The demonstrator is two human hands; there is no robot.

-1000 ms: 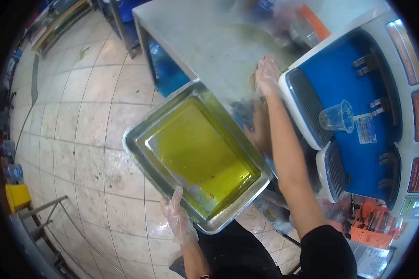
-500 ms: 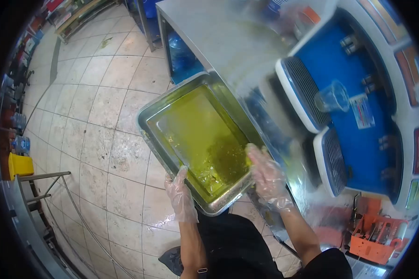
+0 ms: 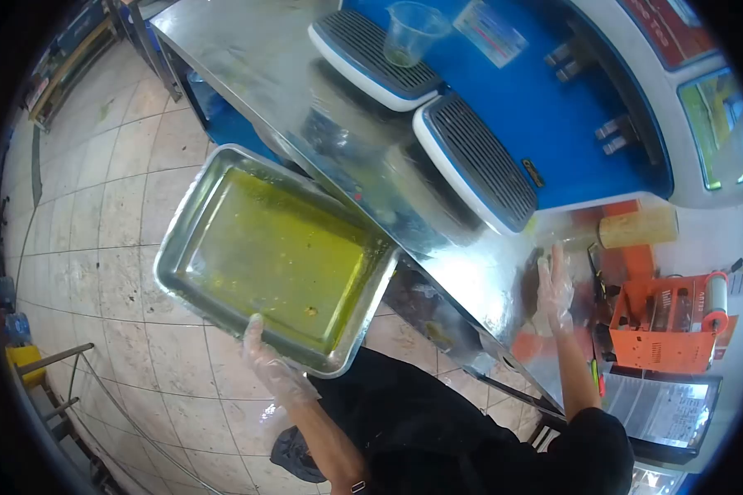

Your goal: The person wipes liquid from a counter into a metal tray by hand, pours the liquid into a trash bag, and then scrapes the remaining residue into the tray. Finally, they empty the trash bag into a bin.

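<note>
Silver rectangular metal tray point(image 3: 177, 247) of yellow-green liquid point(image 3: 281, 256) beside metal desk point(image 3: 462, 272); your left hand point(image 3: 274, 367) grips it, fingers partly hidden beneath. Your right hand point(image 3: 556, 293), fingers outstretched, near orange boxy machine point(image 3: 656, 351). Blue-and-white dispenser point(image 3: 508, 120) cut off above.

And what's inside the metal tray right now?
The metal tray holds yellow-green liquid with small bits in it. The left hand hides a little of its near rim; anything directly beneath the thumb cannot be seen.
</note>
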